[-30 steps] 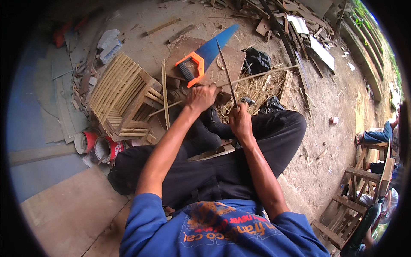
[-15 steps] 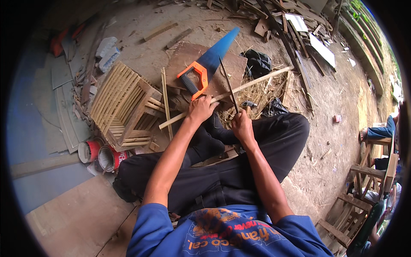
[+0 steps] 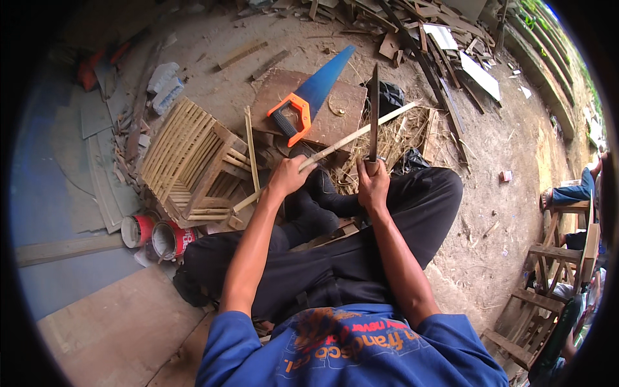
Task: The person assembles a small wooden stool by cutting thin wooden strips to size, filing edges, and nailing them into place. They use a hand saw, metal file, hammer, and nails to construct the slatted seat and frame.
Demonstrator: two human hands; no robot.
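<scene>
My left hand (image 3: 290, 175) is closed around a long pale bamboo strip (image 3: 351, 138), which slants from lower left to upper right in front of me. In my right hand (image 3: 373, 184) is the handle of a long-bladed knife (image 3: 374, 116). Its narrow dark blade points away from me, just over the strip; whether the two touch, I cannot tell. Beyond my left hand a handsaw (image 3: 322, 82) with a blue blade and an orange and black handle lies on a brown board (image 3: 351, 106).
A slatted bamboo frame (image 3: 180, 158) stands at left, a loose strip (image 3: 251, 145) beside it. Two red cans (image 3: 169, 240) sit by my left knee. Shavings (image 3: 403, 138) and a black plastic bag (image 3: 391, 98) lie ahead. Scrap wood (image 3: 445, 71) is piled far right, wooden stools (image 3: 548, 271) at right.
The knife has swung from tilting left to pointing nearly straight away from me. My left hand has moved slightly toward me and left, and the strip has shifted down-left with it.
</scene>
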